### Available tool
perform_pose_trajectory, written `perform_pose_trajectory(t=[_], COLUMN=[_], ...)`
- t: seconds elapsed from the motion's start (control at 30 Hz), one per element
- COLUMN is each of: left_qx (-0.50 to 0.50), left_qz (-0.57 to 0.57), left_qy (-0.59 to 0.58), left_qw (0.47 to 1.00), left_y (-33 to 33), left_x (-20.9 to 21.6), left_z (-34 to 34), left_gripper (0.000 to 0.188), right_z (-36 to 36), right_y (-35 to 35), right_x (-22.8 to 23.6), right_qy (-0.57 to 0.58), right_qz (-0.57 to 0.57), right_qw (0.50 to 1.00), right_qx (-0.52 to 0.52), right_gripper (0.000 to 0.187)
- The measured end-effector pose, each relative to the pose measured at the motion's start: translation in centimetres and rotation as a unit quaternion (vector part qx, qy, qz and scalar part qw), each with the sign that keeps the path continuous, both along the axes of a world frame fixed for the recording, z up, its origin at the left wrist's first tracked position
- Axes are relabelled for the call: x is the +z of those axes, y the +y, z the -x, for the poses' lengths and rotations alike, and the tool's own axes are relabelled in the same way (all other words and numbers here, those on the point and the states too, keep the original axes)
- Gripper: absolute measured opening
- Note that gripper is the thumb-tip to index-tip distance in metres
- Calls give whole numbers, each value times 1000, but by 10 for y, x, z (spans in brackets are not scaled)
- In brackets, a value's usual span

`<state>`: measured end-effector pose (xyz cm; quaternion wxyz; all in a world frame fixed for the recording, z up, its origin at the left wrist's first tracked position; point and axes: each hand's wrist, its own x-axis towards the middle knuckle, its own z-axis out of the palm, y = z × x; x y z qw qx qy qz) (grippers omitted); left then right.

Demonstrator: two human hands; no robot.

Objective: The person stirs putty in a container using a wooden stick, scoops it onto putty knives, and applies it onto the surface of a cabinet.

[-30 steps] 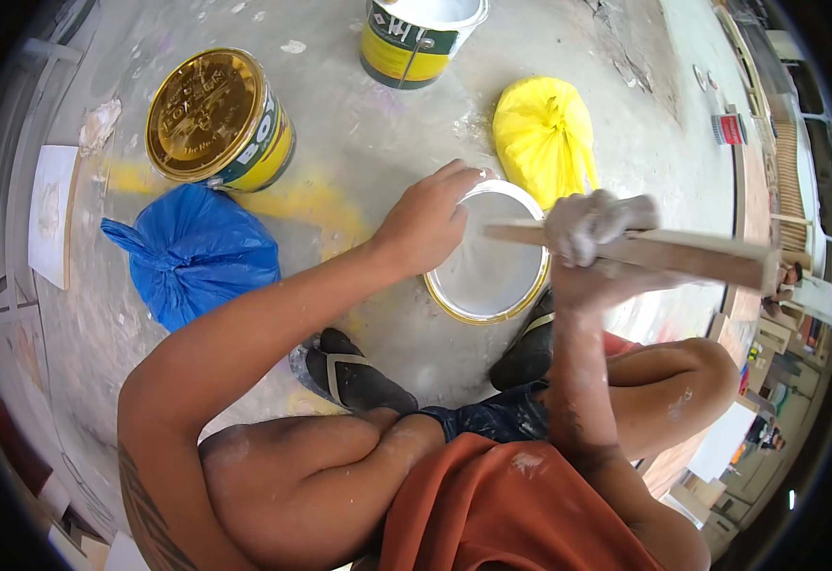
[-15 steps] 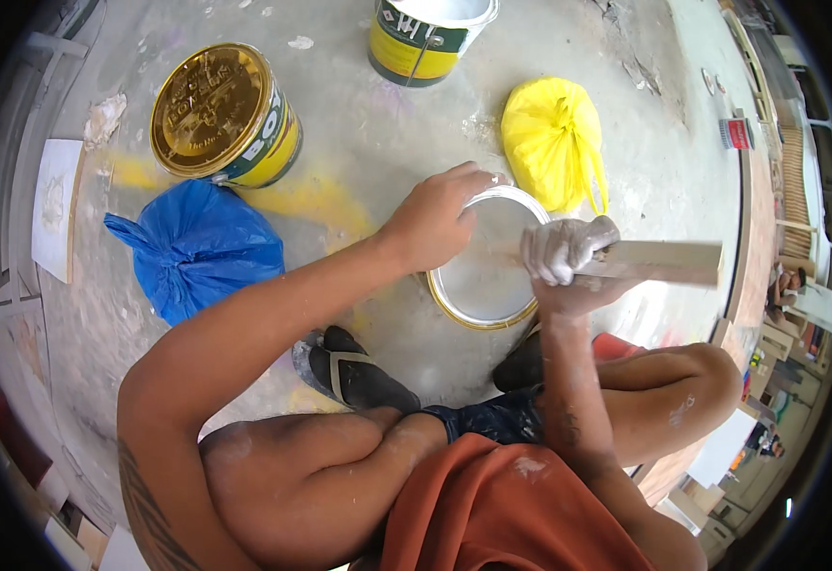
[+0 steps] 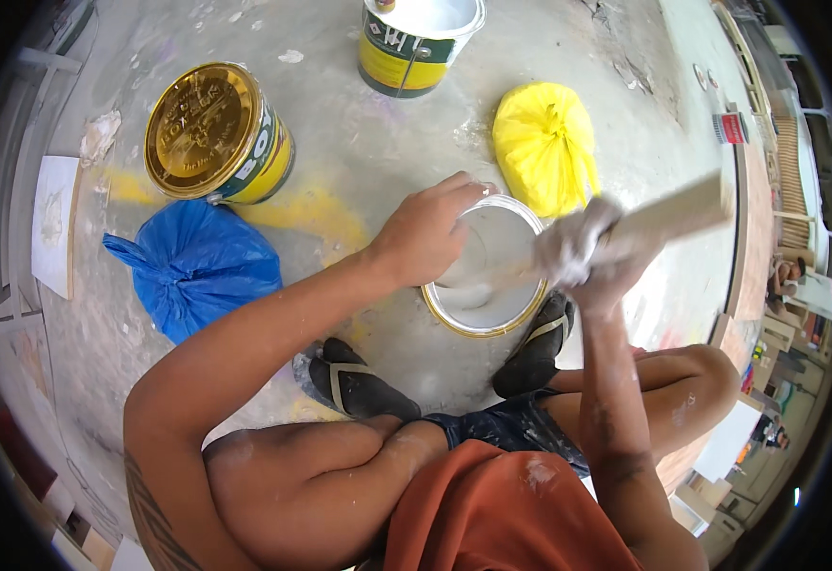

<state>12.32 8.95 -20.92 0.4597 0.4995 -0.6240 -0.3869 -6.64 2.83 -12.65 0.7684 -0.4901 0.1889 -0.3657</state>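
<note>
Between my feet stands an open bucket (image 3: 488,330) with a gold rim, holding a smooth pale grey-white liquid (image 3: 485,243). The fingers of my left hand (image 3: 422,235) are curled over its upper left rim. My right hand (image 3: 589,255), smeared with white, is closed around a flat wooden stick (image 3: 675,217). One end of the stick dips into the liquid, where curved ripples show; the other end rises to the right, blurred by motion.
Beyond the bucket lies a knotted yellow plastic bag (image 3: 544,143). A knotted blue bag (image 3: 197,271) and a gold-lidded paint can (image 3: 268,162) are at left. An open can (image 3: 402,62) stands at the far side. A small red-and-white tin (image 3: 730,128) is far right.
My right hand has moved slightly right and down, and the stick has tilted, its free end swinging up. Ripples now mark the liquid. My left hand stays on the rim.
</note>
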Motion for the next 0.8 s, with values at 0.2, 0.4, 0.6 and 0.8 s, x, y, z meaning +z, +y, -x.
perform_pose_trajectory(t=[0.2, 0.4, 0.6, 0.8], left_qx=[24, 41, 34, 38], left_qz=[-24, -18, -2, 0], left_qy=[-4, -8, -10, -29], left_qw=[999, 999, 999, 999], left_y=[-5, 0, -3, 1], left_x=[7, 2, 4, 2], left_z=[9, 2, 7, 7], left_gripper=[50, 49, 49, 47], right_z=[-26, 0, -12, -12], right_y=[4, -14, 5, -2], right_x=[-14, 18, -20, 38], right_qy=[-168, -4, -62, -14], right_qz=[78, -16, 76, -42], right_qw=[968, 999, 983, 992], right_qx=[-170, -49, -155, -115], right_gripper=[79, 78, 84, 85])
